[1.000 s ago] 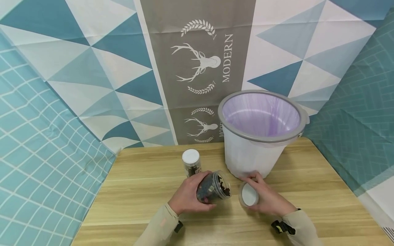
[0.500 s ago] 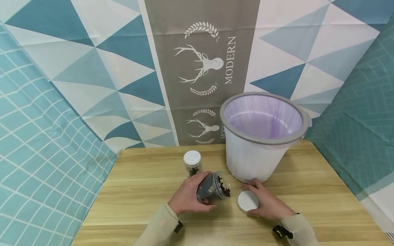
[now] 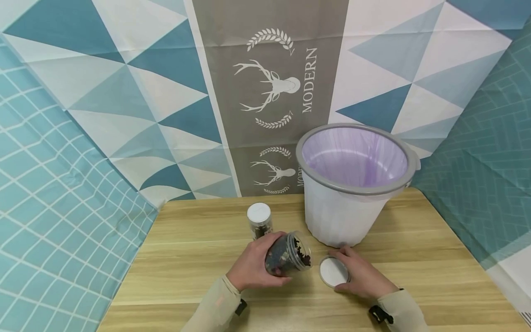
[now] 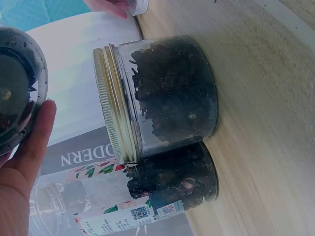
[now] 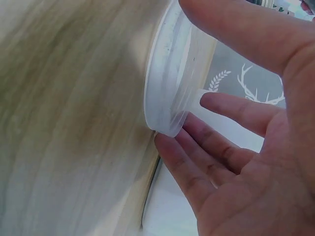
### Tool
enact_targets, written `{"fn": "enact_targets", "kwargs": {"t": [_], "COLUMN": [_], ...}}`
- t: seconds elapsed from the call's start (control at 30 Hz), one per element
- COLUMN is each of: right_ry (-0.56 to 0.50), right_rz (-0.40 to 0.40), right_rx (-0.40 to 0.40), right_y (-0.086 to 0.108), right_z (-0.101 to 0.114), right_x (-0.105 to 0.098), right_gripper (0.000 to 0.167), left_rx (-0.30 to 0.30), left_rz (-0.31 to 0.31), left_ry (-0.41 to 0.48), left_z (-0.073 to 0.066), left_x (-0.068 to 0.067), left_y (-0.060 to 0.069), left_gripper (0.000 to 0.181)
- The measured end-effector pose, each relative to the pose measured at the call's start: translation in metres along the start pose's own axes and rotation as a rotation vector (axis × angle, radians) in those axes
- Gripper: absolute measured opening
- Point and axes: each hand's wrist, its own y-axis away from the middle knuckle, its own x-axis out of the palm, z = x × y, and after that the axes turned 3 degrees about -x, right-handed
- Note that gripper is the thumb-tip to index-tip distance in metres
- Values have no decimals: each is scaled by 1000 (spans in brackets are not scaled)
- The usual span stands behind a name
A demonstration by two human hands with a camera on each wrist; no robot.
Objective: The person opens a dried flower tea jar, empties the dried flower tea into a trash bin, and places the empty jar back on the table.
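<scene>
White lid (image 3: 333, 272): having come down, now lying flat on the table (image 3: 178, 276), right of the open jar (image 3: 277, 256); right hand (image 3: 362, 276) keeping thumb and fingers round its rim, setting-down apparently finishing. Left hand (image 3: 253, 265): grasping the jar, tilting its mouth rightward.

A white bin (image 3: 336, 216) with a grey rim and a pale purple inside stands on the wood-grain table (image 3: 186, 253), toward the back right. Left of it stands a clear labelled jar (image 3: 260, 222) with a white lid; beside that, in the left wrist view, is a gold-lidded jar (image 4: 172, 93) of dark pieces. Behind hangs a sheet (image 3: 317, 27) with blue triangles, deer heads and "MODERN". A white-gridded blue covering (image 3: 45, 193) fills the left side, a teal covering (image 3: 489, 175) the right.
</scene>
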Motion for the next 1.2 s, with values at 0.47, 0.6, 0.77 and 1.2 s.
{"fn": "enact_targets", "kwargs": {"t": [0.47, 0.6, 0.77, 1.2], "right_ry": [116, 155, 118, 54], "right_rz": [-186, -298, -455, -1055], "right_rx": [-117, -198, -296, -492], "right_y": [-1, -2, 1, -12], "right_z": [5, 16, 35, 71], "right_x": [-3, -17, -41, -105], "right_gripper": [70, 59, 36, 46], "left_rx": [-27, 26, 57, 75], "left_rz": [-23, -49, -71, -134], "left_ry": [63, 92, 132, 134], "left_z": [-7, -12, -19, -39], "left_x": [-7, -16, -35, -85], "left_y": [-3, -10, -20, -50], "left_gripper": [95, 97, 98, 102]}}
